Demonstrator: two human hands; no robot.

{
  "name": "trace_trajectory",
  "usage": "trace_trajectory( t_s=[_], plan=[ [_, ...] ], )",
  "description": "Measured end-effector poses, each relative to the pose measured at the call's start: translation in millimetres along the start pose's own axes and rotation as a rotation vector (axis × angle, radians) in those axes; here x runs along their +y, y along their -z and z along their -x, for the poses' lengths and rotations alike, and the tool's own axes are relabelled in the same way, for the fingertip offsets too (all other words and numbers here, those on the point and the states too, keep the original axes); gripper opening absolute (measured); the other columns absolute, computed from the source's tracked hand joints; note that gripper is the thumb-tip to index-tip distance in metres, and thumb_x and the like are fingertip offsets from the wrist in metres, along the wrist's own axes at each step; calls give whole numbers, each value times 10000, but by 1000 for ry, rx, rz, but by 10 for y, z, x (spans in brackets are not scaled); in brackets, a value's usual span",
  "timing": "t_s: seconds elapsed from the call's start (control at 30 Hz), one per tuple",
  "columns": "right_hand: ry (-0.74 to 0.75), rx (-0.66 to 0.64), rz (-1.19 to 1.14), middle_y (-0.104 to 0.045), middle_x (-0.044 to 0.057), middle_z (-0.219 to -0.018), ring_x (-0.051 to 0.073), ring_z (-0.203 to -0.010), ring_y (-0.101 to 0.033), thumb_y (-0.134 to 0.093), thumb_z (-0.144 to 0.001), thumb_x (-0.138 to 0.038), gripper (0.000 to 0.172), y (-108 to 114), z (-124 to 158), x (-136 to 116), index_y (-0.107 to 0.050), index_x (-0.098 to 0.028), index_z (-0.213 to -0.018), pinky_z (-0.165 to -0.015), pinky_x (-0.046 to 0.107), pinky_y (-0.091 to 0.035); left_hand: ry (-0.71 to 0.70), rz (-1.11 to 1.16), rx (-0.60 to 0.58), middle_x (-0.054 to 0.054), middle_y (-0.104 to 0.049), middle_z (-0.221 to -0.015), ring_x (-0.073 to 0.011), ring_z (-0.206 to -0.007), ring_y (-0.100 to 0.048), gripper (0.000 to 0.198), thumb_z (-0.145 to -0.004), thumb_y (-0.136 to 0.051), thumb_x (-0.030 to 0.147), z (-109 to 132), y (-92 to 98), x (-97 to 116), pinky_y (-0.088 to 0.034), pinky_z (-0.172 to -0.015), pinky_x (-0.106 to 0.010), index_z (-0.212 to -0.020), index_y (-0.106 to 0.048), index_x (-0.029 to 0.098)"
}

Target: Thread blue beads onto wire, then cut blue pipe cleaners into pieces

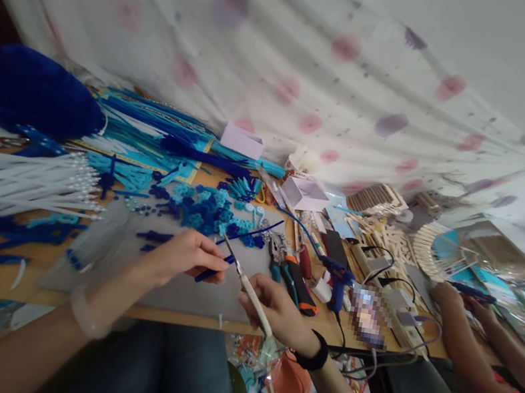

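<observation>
My left hand (191,256) pinches short dark-blue pipe cleaners (206,274) over the grey mat (127,274). One thin blue length slants up to the right beyond my fingers. In my right hand (276,307) is a pair of scissors (254,300) with white handles; the metal blades point up and left, close to the blue stems at my left fingertips. Whether the blades touch them I cannot tell. Beyond both hands lies a pile of blue and turquoise fuzzy flowers (204,206).
White bead-tipped stems (42,178) lie at the left. Pliers (296,280), a blue glue gun (337,277) and a power strip (401,316) with cables are to the right. A small white box (304,194) stands behind. At far right, a co-worker's hands (452,301) hold another glue gun.
</observation>
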State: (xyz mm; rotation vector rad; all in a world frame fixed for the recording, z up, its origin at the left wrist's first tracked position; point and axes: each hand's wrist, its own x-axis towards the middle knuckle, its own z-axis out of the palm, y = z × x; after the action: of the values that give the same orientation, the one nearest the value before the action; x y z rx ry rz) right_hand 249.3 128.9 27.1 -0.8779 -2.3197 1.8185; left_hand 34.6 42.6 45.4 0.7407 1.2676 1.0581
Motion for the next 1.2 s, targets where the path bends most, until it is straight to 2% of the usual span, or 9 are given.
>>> trace_trajectory(
  t_s=[0.13, 0.23, 0.4, 0.5, 0.6, 0.83, 0.93, 1.1, 1.2],
  plan=[
    [120, 192, 490, -519, -15, -664, 124, -617, -464, -637, -865, -403, 250, 84, -13, 19, -566, -182, -772, -555, 251, -349, -27, 45, 137, -60, -731, -663, -134, -593, -627, 164, -646, -792, 321, 84, 203, -32, -460, -575, -210, -631, -746, 164],
    [158, 169, 724, -633, 67, -894, 194, -827, -567, -641, -861, -257, 104, 129, -56, 55, -640, -176, -925, -740, 302, -426, -126, 201, 274, -43, -728, -678, -123, -620, -633, 204, -600, -841, 323, 151, 340, -75, -489, -619, -207, -676, -752, 155],
    [143, 113, 825, -651, 117, -1039, 235, -966, -601, -640, -835, -137, 196, 93, -148, 124, -661, -157, -1029, -846, 326, -454, -135, 416, 398, -36, -740, -696, -123, -628, -652, 259, -526, -900, 278, 271, 368, -205, -530, -623, -207, -699, -757, 149],
    [177, 101, 805, -678, 109, -1038, 230, -978, -617, -647, -830, -142, 186, 120, -176, 62, -692, -167, -1009, -863, 311, -451, -114, 492, 431, -41, -743, -690, -128, -627, -663, 294, -485, -920, 264, 356, 319, -271, -544, -609, -204, -695, -755, 142],
    [65, 215, 763, -726, 76, -908, 207, -864, -660, -599, -885, -231, 135, 177, -273, -79, -722, -178, -903, -785, 279, -455, -115, 545, 448, -35, -740, -678, -122, -620, -662, 312, -462, -933, 268, 446, 264, -342, -552, -597, -195, -685, -754, 145],
    [-214, 475, 735, -725, 116, -719, 211, -767, -687, -481, -955, -262, 334, 32, -982, -247, -706, -118, -754, -708, 286, -463, -38, 604, 479, -4, -737, -661, -109, -602, -667, 300, -472, -937, 286, 731, 89, -638, -551, -596, -168, -689, -757, 182],
    [-278, 503, 671, -699, 48, -721, 150, -680, -651, -543, -948, -322, 309, -49, -1176, -263, -661, -129, -737, -692, 293, -499, 18, 599, 448, -22, -743, -673, -124, -611, -673, 319, -471, -935, 338, 837, 41, -730, -556, -609, -183, -686, -760, 180],
    [-253, 537, 476, -581, 10, -490, 118, -468, -546, -580, -870, -223, 321, 34, -1090, -303, -569, -150, -557, -540, 262, -466, 8, 618, 471, -20, -742, -643, -121, -588, -667, 377, -398, -950, 382, 877, 41, -784, -547, -600, -175, -656, -755, 188],
    [-140, 556, 302, -560, 4, -486, 117, -426, -517, -520, -845, -220, 228, 117, -872, -336, -555, -161, -629, -451, 238, -422, -16, 618, 476, -21, -744, -636, -117, -574, -664, 387, -412, -945, 392, 845, 44, -752, -542, -586, -175, -669, -742, 186]
  ],
)
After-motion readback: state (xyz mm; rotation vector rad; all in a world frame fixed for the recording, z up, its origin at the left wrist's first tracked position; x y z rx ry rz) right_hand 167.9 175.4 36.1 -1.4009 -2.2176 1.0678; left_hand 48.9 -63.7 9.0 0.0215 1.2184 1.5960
